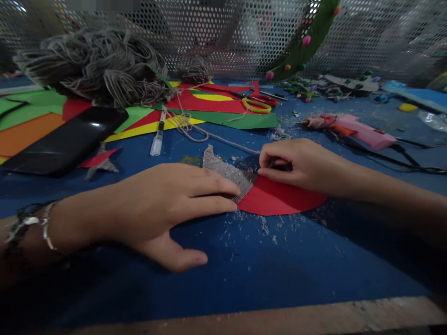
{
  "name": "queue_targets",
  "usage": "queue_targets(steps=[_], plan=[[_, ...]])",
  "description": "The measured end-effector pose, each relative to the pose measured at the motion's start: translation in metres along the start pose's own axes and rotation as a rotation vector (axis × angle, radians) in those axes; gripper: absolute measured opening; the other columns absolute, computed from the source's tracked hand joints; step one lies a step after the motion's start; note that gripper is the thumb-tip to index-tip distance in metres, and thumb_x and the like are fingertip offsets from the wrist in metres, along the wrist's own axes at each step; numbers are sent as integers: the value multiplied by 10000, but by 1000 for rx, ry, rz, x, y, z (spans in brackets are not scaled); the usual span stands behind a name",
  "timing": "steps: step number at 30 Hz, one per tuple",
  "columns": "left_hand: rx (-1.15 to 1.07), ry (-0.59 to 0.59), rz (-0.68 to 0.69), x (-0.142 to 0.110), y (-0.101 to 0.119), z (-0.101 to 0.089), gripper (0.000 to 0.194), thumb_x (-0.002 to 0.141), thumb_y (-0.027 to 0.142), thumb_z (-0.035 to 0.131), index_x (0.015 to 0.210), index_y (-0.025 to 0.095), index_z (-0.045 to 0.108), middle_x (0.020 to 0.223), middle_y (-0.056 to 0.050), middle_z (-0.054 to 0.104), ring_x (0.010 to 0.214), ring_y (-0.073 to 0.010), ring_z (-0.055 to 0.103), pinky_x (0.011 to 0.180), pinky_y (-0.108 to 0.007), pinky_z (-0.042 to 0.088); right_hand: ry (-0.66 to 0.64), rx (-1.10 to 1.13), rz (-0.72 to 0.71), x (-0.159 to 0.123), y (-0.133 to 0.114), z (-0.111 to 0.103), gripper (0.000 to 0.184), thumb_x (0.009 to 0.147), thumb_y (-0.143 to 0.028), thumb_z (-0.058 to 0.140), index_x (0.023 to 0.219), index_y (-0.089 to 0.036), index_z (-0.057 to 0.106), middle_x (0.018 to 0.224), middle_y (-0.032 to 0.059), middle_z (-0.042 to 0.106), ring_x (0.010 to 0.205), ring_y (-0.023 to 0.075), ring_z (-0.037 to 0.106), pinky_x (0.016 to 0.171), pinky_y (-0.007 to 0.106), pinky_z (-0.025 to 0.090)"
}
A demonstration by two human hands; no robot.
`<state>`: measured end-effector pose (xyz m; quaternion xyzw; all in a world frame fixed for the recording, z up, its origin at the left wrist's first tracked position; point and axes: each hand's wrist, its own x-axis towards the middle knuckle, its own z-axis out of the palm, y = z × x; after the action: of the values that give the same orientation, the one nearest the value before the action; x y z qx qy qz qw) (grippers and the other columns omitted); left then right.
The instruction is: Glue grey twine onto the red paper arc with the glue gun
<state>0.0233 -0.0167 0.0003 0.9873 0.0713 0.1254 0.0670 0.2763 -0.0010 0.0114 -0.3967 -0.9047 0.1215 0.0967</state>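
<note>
A red paper shape [279, 197] lies on the blue table top [265, 260], its left part covered in rows of grey yarn [226, 172]. My left hand [167, 204] rests flat on that yarn-covered part, fingers stretched out and pressing it down. My right hand [296, 160] is at the upper edge of the red shape, fingers pinched together on a strand of grey yarn that runs off toward the back left.
A heap of grey yarn [101, 67] sits at the back left over coloured paper sheets [216, 109]. A black phone [66, 142], a glue tube [158, 139], yellow-handled scissors [258, 104] and a pink glue gun [352, 130] with cable lie around. Perforated metal mesh [223, 32] closes the back. Yarn crumbs litter the table.
</note>
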Motion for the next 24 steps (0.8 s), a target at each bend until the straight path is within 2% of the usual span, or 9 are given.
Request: queue_targets(steps=[5,13,24], plan=[[-60,-27,-28,3,1,0,448,731,337,607,1140,170,532,1363,-158,478,1220,-295,487,974,-439,428,4,-17,-9,0,1,0,169,809,-292,467,672,-194,478,611,-17,528,526,92,405,536,238,288],[-38,-32,-14,2,5,-1,484,735,371,593,1156,148,510,1311,-176,526,1192,-298,519,989,-457,435,8,-16,-11,0,0,0,170,809,-289,478,671,-191,474,589,-28,502,505,81,375,526,230,278],[-24,-18,31,-1,2,-3,573,742,491,547,1192,144,480,1246,-164,583,1137,-295,567,918,-412,493,10,-9,-31,0,0,0,167,817,-276,475,677,-188,461,606,-29,508,515,79,376,538,226,279]])
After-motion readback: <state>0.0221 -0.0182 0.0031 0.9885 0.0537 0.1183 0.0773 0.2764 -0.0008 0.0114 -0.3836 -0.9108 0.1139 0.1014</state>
